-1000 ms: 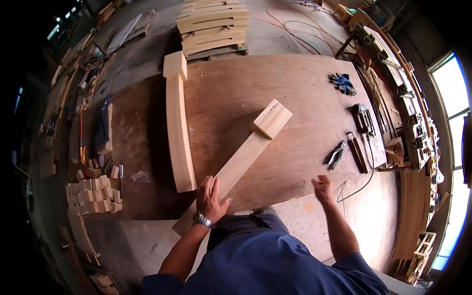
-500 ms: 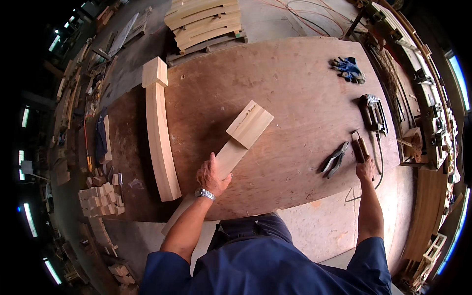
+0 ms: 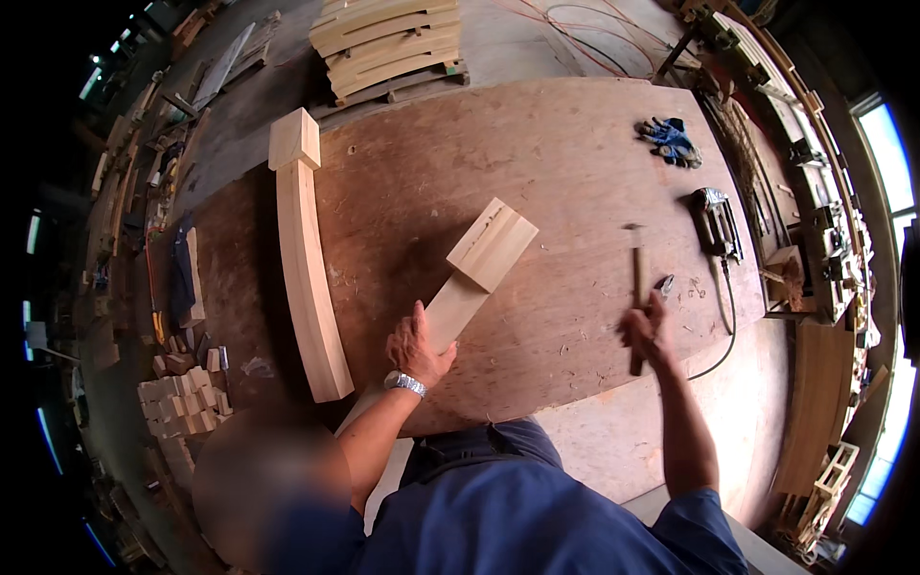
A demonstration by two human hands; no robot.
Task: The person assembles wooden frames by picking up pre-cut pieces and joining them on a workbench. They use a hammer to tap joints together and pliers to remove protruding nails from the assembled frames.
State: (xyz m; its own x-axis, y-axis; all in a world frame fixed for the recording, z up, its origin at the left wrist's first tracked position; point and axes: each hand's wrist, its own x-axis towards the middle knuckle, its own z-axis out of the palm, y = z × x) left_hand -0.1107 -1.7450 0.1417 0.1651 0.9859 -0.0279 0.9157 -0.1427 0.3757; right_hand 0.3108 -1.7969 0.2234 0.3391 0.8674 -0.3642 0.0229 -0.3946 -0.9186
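My left hand (image 3: 419,347) is closed round a pale wooden beam (image 3: 456,309) that slants across the near edge of the workbench (image 3: 537,144). A thicker block (image 3: 494,243) forms the beam's far end, with a dark, rough line on its top face. To the right, my right hand (image 3: 651,333) grips a hammer (image 3: 641,273) by its wooden handle, raised over the bench with its slim metal head away from me. Pliers (image 3: 665,285) lie behind that hand, mostly hidden by it. Left of my left hand lies a similar block-ended beam (image 3: 305,259).
A corded power tool (image 3: 717,225) and blue work gloves (image 3: 671,142) lie at the bench's right. Small wood blocks (image 3: 182,402) are piled at the left. Curved boards (image 3: 388,48) are stacked on a pallet beyond. A blurred round patch covers the lower left.
My right hand has lifted the hammer off the bench and carried it left, past the pliers. My left hand keeps its grip on the beam, nearly still.
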